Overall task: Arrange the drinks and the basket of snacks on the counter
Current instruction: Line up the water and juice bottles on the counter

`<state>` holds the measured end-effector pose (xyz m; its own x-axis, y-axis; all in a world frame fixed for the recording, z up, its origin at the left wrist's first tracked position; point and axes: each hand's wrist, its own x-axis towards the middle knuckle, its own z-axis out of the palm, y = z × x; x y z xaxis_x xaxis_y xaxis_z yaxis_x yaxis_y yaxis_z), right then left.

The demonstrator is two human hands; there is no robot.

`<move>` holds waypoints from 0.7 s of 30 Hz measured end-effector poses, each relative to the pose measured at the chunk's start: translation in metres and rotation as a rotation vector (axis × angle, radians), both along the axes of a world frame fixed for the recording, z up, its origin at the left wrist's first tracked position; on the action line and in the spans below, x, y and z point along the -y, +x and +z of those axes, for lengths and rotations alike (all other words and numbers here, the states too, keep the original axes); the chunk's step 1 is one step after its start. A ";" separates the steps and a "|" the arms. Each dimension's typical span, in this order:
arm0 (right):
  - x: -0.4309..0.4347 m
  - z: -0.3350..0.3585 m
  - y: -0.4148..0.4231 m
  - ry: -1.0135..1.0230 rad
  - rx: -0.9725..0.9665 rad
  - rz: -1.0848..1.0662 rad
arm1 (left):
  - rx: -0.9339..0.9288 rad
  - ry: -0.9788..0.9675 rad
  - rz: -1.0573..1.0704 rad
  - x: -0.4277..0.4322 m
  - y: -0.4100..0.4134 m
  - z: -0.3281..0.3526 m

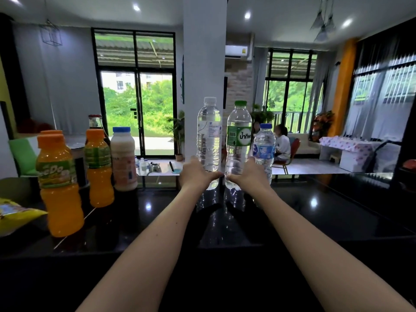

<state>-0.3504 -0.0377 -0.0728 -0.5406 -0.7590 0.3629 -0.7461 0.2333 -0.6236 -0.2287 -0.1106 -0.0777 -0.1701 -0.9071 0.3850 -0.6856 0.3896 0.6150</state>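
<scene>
You are gripping white-capped bottle (pixel 209 134) low with left hand (pixel 198 174), fingers wrapping base; right hand (pixel 247 174) is clasping green-capped bottle (pixel 238 143) likewise. White-capped bottle is standing just left of green-capped bottle, blue-capped bottle (pixel 264 147) just right of it (partly behind your hand), orange juice bottles (pixel 60 183) well left. Risk: low hold on tall bottles is inviting tipping; right hand is crowding blue-capped bottle, likely knocking it. No snack basket in view.

counter (pixel 337 212) left is blocked by orange juice bottles (pixel 59 188), milk bottle (pixel 123 158), snack bag (pixel 15 218). far centre is taken by three close-packed water bottles (pixel 238 143). a gap is left between milk bottle and water bottles; counter right of them is unobstructed.
</scene>
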 end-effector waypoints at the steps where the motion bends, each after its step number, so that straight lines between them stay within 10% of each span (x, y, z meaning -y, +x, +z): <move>1: 0.000 0.000 0.000 0.014 -0.051 -0.016 | 0.003 0.002 -0.012 0.000 -0.002 0.000; 21: -0.002 -0.006 -0.007 -0.040 -0.149 -0.128 | -0.017 0.006 -0.074 -0.006 -0.015 -0.006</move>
